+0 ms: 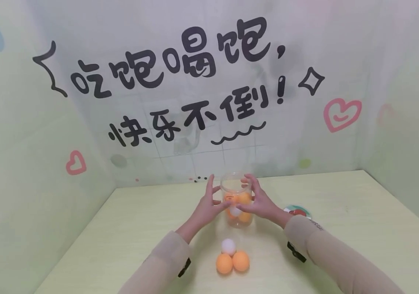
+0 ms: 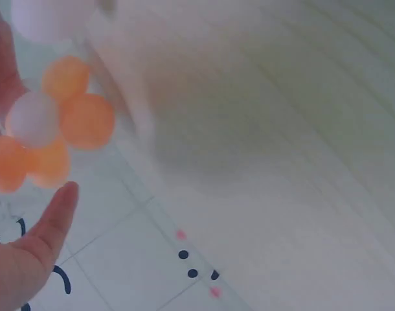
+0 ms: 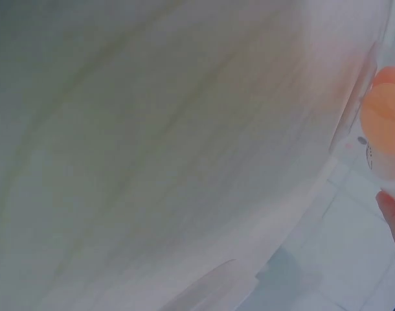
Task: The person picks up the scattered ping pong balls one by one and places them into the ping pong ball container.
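- Right, I'm on the head view: the left grip (image 1: 206,207), a bare hand, holds the clear jar (image 1: 231,187) from its left, thumb across the front, index finger pointing up.
- Over on the other side, the right grip (image 1: 262,202) has the same jar, thumb in front and fingers up by the rim.
- So the jar is between both hands, upright, towards the back of the tabletop (image 1: 135,228); whether its base touches down, I can't tell from here.
- Inside it I see orange balls (image 1: 245,199) and a white ball (image 1: 235,211), in the lower part.
- Nearer the person, three more sit close together: a loose white ball (image 1: 228,246) behind two loose orange balls (image 1: 224,263).
- Beside the right forearm, a colourful disc (image 1: 297,212) lies partly hidden.
- Behind it all, I've got the wall (image 1: 305,134), with black lettering and pink hearts.
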Demonstrator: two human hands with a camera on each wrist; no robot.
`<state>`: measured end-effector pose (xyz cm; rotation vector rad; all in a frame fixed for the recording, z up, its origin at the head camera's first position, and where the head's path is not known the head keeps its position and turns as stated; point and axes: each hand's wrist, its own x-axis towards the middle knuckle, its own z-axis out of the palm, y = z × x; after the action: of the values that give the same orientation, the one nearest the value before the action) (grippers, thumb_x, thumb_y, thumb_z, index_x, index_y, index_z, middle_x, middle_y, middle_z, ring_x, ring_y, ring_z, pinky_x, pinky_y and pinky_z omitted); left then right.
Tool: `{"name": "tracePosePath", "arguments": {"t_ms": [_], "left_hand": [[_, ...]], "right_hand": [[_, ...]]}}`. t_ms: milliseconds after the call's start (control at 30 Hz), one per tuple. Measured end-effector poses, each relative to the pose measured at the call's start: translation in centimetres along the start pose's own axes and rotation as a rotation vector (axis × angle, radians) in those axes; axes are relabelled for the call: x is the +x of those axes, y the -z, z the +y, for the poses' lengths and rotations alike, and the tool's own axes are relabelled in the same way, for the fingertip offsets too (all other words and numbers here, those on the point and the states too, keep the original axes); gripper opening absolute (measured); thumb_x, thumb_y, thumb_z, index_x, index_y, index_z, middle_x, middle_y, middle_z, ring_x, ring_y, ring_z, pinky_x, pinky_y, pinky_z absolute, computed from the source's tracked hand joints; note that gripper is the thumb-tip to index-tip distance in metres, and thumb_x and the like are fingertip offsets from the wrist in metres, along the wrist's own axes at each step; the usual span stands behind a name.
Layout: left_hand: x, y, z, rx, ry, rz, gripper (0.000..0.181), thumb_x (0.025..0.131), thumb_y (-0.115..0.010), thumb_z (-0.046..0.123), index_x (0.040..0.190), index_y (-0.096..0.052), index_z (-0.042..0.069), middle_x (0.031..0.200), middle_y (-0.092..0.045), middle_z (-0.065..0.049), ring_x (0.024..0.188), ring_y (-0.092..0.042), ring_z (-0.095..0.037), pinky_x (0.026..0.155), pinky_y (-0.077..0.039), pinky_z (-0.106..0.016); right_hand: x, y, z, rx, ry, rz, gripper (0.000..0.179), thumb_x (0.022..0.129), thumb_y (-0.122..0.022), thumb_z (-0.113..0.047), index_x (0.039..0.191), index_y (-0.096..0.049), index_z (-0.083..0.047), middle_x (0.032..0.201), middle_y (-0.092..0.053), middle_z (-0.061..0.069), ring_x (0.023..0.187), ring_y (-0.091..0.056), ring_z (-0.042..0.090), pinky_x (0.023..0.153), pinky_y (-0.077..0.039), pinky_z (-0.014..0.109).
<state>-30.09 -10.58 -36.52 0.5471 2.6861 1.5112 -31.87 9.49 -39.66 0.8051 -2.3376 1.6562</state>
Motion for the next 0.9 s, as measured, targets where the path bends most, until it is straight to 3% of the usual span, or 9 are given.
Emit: {"name": "tracePosePath", "arguments": {"t_ms": [133,233,367,533,667,900], "left_hand": [[-1.6,0.6,0.7,0.118,0.125,-0.043,0.086,0.084,-0.067,0.025,0.144,-0.009,0.005,0.132,-0.044,-0.026,0.106,-0.055,-0.040,0.088,-0.045,-0.051],[-3.2,0.6,1.3,0.232,0.192,-0.161,0.071,0.084,-0.066,0.025,0.139,-0.027,0.004,0.124,-0.051,-0.024,0.108,-0.053,-0.039,0.086,-0.045,-0.052],[-5.0,0.3,2.1,0.319,0.230,-0.289,0.061,0.081,-0.068,0.029,0.132,-0.042,0.008,0.117,-0.056,-0.021,0.099,-0.057,-0.034,0.075,-0.049,-0.049],[-6.0,-0.5,2.6,0.391,0.189,-0.346,0.057,0.078,-0.071,0.031,0.128,-0.050,0.013,0.115,-0.059,-0.019,0.099,-0.058,-0.033,0.074,-0.049,-0.047],[-6.2,-1.2,2.4,0.443,0.134,-0.367,0.047,0.078,-0.070,0.026,0.120,-0.056,0.014,0.102,-0.064,-0.010,0.091,-0.059,-0.024,0.075,-0.048,-0.038],[-6.2,-1.6,2.2,0.419,0.144,-0.396,0.034,0.078,-0.069,0.015,0.110,-0.061,0.010,0.093,-0.063,-0.006,0.082,-0.055,-0.016,0.073,-0.045,-0.032]], "right_hand": [[0.0,-0.1,0.0,0.021,-0.010,-0.005,0.082,0.076,-0.073,-0.010,0.138,-0.018,-0.014,0.137,-0.034,0.023,0.125,-0.033,0.042,0.094,-0.033,0.063],[-0.1,-0.1,0.1,0.013,-0.013,-0.005,0.083,0.077,-0.073,-0.011,0.138,-0.017,-0.013,0.137,-0.033,0.023,0.126,-0.032,0.044,0.095,-0.032,0.064],[-0.1,-0.1,0.0,-0.014,-0.005,0.003,0.084,0.076,-0.074,-0.012,0.138,-0.017,-0.014,0.139,-0.032,0.022,0.126,-0.033,0.042,0.092,-0.035,0.063],[-0.1,-0.1,0.1,-0.019,-0.016,0.002,0.084,0.076,-0.073,-0.015,0.139,-0.017,-0.015,0.140,-0.031,0.020,0.126,-0.033,0.041,0.093,-0.034,0.064],[0.0,-0.1,0.1,-0.010,-0.029,-0.002,0.084,0.076,-0.073,-0.015,0.138,-0.017,-0.016,0.140,-0.031,0.020,0.126,-0.034,0.042,0.093,-0.034,0.063],[0.0,-0.1,-0.1,-0.018,-0.031,-0.001,0.085,0.075,-0.074,-0.015,0.138,-0.017,-0.016,0.138,-0.033,0.020,0.125,-0.034,0.042,0.093,-0.036,0.061]]}}
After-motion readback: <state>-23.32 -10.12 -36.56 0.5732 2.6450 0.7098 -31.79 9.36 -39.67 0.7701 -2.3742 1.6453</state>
